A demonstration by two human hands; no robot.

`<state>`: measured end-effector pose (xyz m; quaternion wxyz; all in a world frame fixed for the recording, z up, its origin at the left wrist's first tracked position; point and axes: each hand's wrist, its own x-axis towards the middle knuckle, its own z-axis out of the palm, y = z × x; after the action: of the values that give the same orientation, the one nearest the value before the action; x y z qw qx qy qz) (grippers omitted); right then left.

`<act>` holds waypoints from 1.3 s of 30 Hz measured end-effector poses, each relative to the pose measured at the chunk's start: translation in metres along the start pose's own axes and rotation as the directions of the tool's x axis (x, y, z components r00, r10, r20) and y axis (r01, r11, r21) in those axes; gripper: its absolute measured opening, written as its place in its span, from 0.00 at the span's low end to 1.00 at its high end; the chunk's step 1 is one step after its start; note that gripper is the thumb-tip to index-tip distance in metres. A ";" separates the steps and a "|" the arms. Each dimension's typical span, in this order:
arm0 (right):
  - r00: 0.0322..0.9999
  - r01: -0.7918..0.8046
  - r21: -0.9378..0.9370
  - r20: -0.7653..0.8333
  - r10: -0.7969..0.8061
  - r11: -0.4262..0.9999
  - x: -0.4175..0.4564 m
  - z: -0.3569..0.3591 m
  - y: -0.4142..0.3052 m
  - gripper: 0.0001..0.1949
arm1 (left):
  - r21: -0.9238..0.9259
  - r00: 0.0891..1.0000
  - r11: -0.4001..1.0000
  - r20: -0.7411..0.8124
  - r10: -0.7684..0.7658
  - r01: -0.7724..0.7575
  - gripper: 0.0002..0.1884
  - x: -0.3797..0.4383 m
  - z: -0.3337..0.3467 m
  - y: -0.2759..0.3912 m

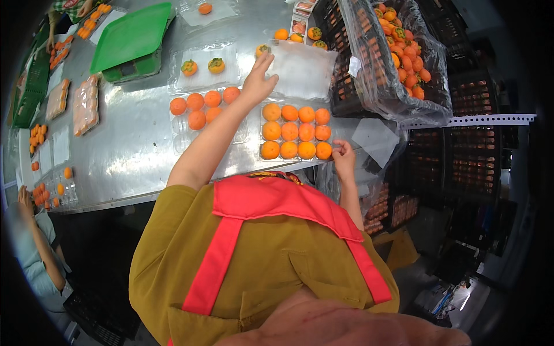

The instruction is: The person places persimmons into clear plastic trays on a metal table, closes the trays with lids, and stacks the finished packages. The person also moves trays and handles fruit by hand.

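My left hand (260, 80) reaches over the metal table, fingers beside a persimmon (262, 50) and the left edge of an open clear tray lid (298, 69) with a white liner. Whether its fingertips touch the lid, I cannot tell. Below the lid, a clear plastic tray holds rows of orange persimmons (289, 131). My right hand (344, 155) is at that tray's lower right corner, thumb and finger bent close together; a grip on the edge is unclear. Left of it, partly behind my left forearm, sits a second tray with several persimmons (197, 120) and some bare cups.
A black crate lined with clear plastic (439, 93) holds many persimmons at the right. A green lid on a green crate (130, 39) stands at the back left. Closed packs (86, 106) lie further left. Two other people work at the left edge. Stacked crates (471, 160) stand right.
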<state>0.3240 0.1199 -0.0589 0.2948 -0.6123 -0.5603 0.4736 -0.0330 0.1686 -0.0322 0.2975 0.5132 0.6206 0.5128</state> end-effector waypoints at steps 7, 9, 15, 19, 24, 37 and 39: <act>0.994 -0.096 0.094 -0.039 0.099 0.991 -0.024 0.005 -0.011 0.13 | 0.098 0.998 0.995 0.056 0.025 -0.030 0.33 0.012 0.007 0.000; 0.992 -0.124 0.107 -0.025 0.127 0.987 -0.026 0.003 -0.011 0.13 | 0.107 0.998 0.993 0.032 0.051 -0.054 0.33 0.011 0.007 0.001; 0.992 -0.120 0.137 -0.017 0.123 0.983 -0.024 0.004 -0.013 0.14 | 0.022 0.988 0.993 -0.099 0.120 -0.118 0.31 0.005 -0.008 0.007; 0.999 -0.030 0.133 -0.018 0.033 0.991 -0.019 -0.001 -0.016 0.15 | -0.051 0.971 0.996 -0.232 0.058 -0.071 0.27 -0.015 -0.030 0.029; 0.997 0.023 0.091 -0.077 -0.016 0.996 -0.008 -0.020 0.022 0.07 | -0.392 0.999 0.920 0.038 0.029 -0.012 0.09 -0.049 -0.070 0.072; 0.979 0.188 0.093 -0.095 -0.179 0.978 0.033 0.009 -0.006 0.16 | -0.678 0.618 0.361 -0.174 0.767 -0.640 0.08 -0.161 -0.193 0.264; 0.980 0.177 0.097 -0.109 -0.166 0.979 0.038 0.004 0.003 0.16 | -0.658 0.438 0.321 -0.015 0.899 -0.681 0.04 -0.166 -0.206 0.301</act>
<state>0.3189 0.1551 -0.0723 0.3945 -0.5679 -0.5696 0.4444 -0.0681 -0.0717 0.2861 0.2471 0.7186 0.0277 0.6494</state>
